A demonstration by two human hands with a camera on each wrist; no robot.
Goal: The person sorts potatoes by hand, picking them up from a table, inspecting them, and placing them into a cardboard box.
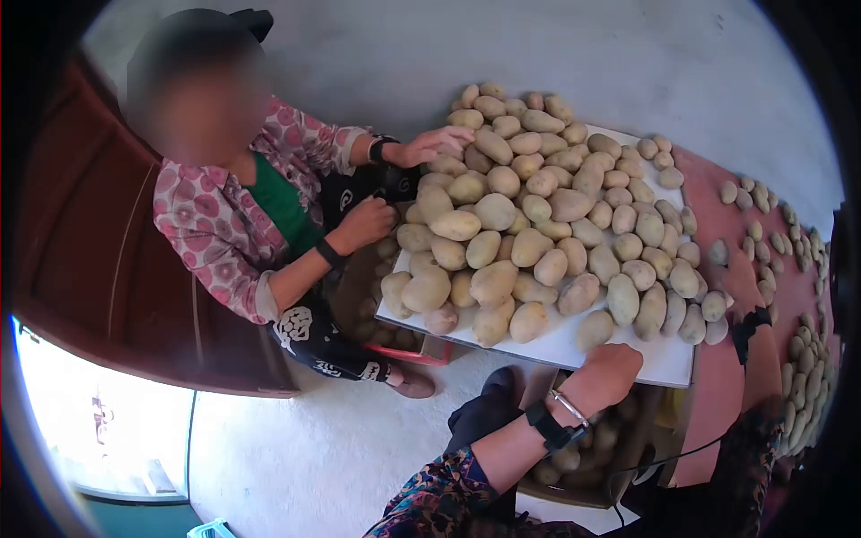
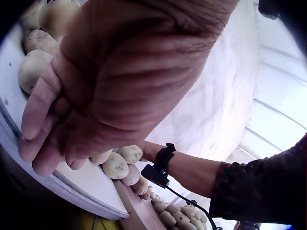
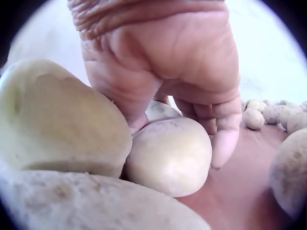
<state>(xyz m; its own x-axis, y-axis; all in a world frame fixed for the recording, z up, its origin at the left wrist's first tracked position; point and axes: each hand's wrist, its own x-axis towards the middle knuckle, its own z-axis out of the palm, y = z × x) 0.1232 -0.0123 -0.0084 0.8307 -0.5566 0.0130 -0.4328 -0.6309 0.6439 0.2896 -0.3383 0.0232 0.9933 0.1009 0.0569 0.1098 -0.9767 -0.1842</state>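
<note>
A heap of potatoes (image 1: 529, 215) covers a white board (image 1: 668, 354). My left hand (image 1: 612, 372) is at the board's near edge with nothing in its grasp. In the left wrist view its fingers (image 2: 36, 108) hang loosely bent beside a pale potato (image 2: 33, 72). My right hand (image 1: 740, 280) reaches down at the right end of the heap. In the right wrist view that hand (image 3: 168, 57) has its thumb and fingers bent around a potato (image 3: 160, 110), partly hidden behind another potato (image 3: 170, 155) that lies closer to the camera.
Across the board a person (image 1: 242, 197) sits with one hand (image 1: 435, 145) on the heap. More potatoes (image 1: 803, 386) lie on the reddish surface (image 1: 708, 193) to the right. Below the board stand a box of potatoes (image 1: 565, 462) and a red crate (image 1: 435, 350). A cable (image 1: 659, 462) hangs nearby.
</note>
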